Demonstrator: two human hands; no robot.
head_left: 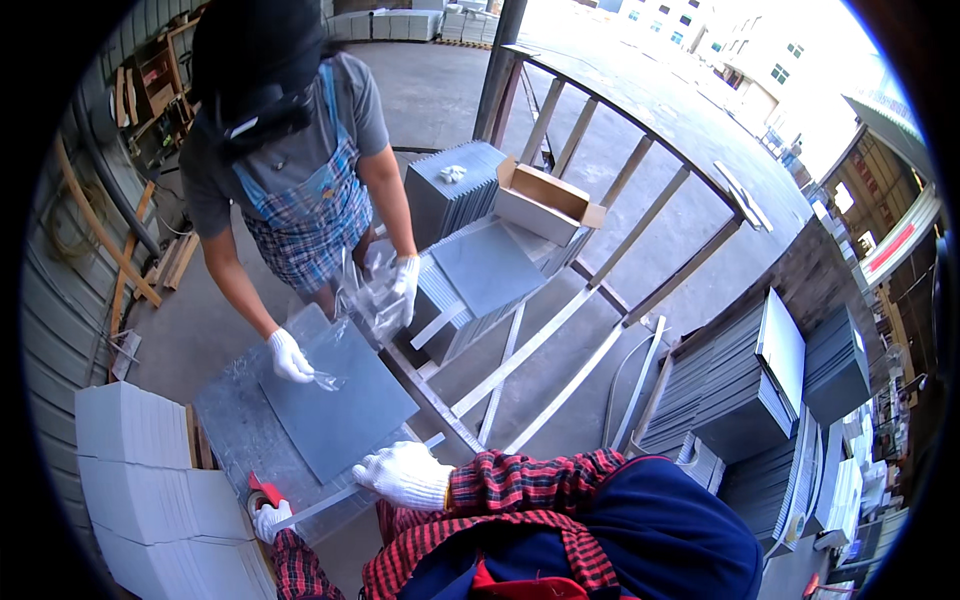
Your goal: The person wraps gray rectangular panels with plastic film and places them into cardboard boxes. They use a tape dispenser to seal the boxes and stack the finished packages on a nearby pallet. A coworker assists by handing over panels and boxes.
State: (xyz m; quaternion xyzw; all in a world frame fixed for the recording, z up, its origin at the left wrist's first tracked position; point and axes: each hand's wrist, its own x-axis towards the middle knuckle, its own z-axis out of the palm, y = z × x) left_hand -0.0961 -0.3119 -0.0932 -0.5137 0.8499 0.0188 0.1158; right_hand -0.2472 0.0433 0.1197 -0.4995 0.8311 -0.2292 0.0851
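My left hand (pixel 268 522), in a white glove, is closed around a red tape dispenser (pixel 264 491) at the near left corner of the worktable (pixel 228 425). A pale strip of tape (pixel 322 504) stretches from there to my right hand (pixel 405 475). That hand, also gloved, is closed at the strip's other end by the table's near edge; its fingertips are partly hidden. Beyond both hands lies a flat grey panel (pixel 340 405). Across the table a co-worker's gloved hand (pixel 290 357) holds a clear plastic piece over the panel, while their other hand (pixel 405 285) grips clear plastic pieces (pixel 372 300).
Stacks of pale slabs (pixel 150 480) stand left of the table. Beyond it, grey panels (pixel 480 265) are piled beside an open cardboard box (pixel 545 205). A metal frame (pixel 560 345) lies on the floor to the right, near upright panel stacks (pixel 720 400).
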